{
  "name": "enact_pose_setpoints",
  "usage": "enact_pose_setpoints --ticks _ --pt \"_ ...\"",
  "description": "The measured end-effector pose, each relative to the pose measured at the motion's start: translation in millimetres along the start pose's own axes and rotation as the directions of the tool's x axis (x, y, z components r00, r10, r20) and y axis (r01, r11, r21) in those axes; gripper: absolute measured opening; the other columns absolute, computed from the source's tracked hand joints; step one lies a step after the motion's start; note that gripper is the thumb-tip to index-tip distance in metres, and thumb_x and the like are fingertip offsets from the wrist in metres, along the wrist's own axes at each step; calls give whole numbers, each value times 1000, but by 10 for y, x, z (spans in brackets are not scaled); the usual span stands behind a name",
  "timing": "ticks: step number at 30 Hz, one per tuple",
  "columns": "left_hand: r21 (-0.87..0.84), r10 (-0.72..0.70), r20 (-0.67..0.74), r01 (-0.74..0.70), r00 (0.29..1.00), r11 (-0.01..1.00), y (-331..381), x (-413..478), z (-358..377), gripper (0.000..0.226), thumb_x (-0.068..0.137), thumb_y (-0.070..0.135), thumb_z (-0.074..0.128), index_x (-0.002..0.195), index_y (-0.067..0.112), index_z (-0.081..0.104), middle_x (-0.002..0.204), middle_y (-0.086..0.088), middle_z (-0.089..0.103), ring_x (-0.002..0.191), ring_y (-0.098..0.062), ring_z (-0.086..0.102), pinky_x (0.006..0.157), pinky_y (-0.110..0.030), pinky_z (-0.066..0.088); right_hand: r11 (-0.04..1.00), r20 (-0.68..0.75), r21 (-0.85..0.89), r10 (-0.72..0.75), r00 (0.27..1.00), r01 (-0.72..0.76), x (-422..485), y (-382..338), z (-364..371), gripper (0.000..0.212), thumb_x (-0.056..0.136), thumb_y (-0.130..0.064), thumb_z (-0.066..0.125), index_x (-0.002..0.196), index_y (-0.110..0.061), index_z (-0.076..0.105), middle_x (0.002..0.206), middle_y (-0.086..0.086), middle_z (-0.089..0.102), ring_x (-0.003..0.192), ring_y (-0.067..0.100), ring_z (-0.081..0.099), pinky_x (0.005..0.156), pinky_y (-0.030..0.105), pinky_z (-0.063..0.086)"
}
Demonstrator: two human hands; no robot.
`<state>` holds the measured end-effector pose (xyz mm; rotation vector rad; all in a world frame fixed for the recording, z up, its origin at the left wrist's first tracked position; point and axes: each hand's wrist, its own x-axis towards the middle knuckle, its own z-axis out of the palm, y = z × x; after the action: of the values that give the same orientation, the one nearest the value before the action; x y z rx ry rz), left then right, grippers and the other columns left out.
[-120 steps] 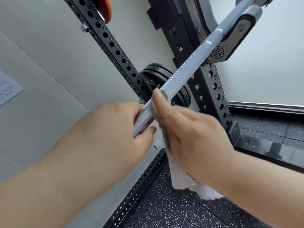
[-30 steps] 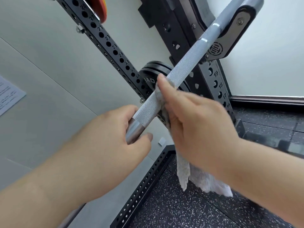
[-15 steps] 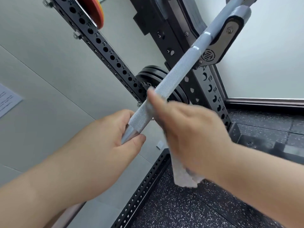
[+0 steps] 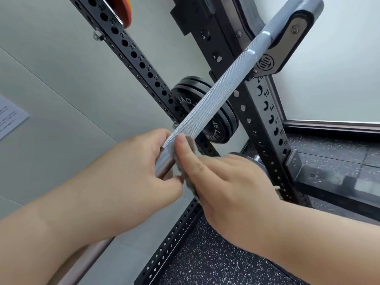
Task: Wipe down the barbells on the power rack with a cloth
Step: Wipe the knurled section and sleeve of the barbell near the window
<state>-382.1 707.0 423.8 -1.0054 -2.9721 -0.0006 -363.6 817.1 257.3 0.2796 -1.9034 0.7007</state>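
Note:
A silver knurled barbell (image 4: pixel 216 99) runs diagonally from the J-hook (image 4: pixel 287 44) at the upper right down to my hands. My left hand (image 4: pixel 127 171) grips the bar's smooth section from the left. Right beside it, my right hand (image 4: pixel 222 182) holds a grey-white cloth (image 4: pixel 190 159) wrapped against the bar, thumb pressed on top. Most of the cloth is hidden under my right palm.
The black perforated rack upright (image 4: pixel 265 124) stands behind the bar. Black weight plates (image 4: pixel 218 124) hang on a peg behind it. Another perforated post (image 4: pixel 133 56) slants at the upper left. A perforated base rail (image 4: pixel 174 239) and speckled rubber floor (image 4: pixel 216 260) lie below.
My right hand has slid the cloth down the bar toward my left hand, and the two hands now touch. The hanging tail of the cloth is no longer visible.

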Motion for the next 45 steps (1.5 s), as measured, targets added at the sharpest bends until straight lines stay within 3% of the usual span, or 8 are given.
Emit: enact_pose_setpoints --ticks 7,14,17,22,26,33,39,45 --pt "-296 60 128 -20 990 955 -179 94 31 25 71 34 57 96 36 57 62 0 50 43 -16 43 47 -36 41 999 -45 -35 28 999 -29 94 132 -44 65 96 -3 53 158 -2 33 80 -6 63 65 11 45 55 36 42" --pt "-709 199 334 107 921 697 -275 130 31 19 80 10 62 96 21 63 65 -21 36 37 -19 28 42 -30 33 996 -117 -10 84 990 -85 181 230 -75 63 95 -2 55 155 -4 37 77 -8 60 63 11 46 53 36 44" --pt "-705 229 327 75 917 705 -280 144 38 15 83 7 55 92 17 63 59 -15 35 37 -19 28 42 -30 35 999 28 4 -37 999 37 13 55 28 77 94 -2 58 162 -11 23 81 -6 60 65 17 52 57 41 46" --pt "-664 176 298 71 938 744 -271 107 40 31 74 23 68 105 28 66 61 -19 40 38 -20 30 44 -29 36 989 -152 49 142 978 -136 247 282 -171 59 96 -5 52 154 -6 41 75 -9 59 59 14 48 47 36 46" --pt "-526 130 246 20 961 850 -208 75 29 19 76 47 59 93 40 64 62 -16 46 44 -21 39 55 -37 38 998 -37 68 6 999 -4 88 130 -84 64 97 -4 53 157 -9 32 78 -4 62 61 19 53 52 44 48" --pt "-14 50 161 -49 986 999 17 231 -119 37 87 68 40 87 36 59 63 7 69 54 -10 63 61 -32 49 994 -56 51 96 994 -94 168 193 -178 60 97 -10 55 155 -9 41 75 -8 61 58 17 52 46 40 47" --pt "-396 121 244 -15 962 918 16 471 -23 53 91 52 54 113 4 60 72 -17 61 50 -26 50 49 -35 45 972 -74 9 236 969 -236 358 449 -427 52 101 -19 49 152 -26 50 74 -11 56 59 16 50 49 37 47" --pt "-353 94 201 -18 975 936 -2 496 20 43 88 60 55 104 21 61 59 -3 56 46 -19 49 53 -38 47 979 -57 9 204 977 -204 342 595 -448 56 100 -17 44 155 -28 45 77 -10 55 60 18 50 49 37 47"
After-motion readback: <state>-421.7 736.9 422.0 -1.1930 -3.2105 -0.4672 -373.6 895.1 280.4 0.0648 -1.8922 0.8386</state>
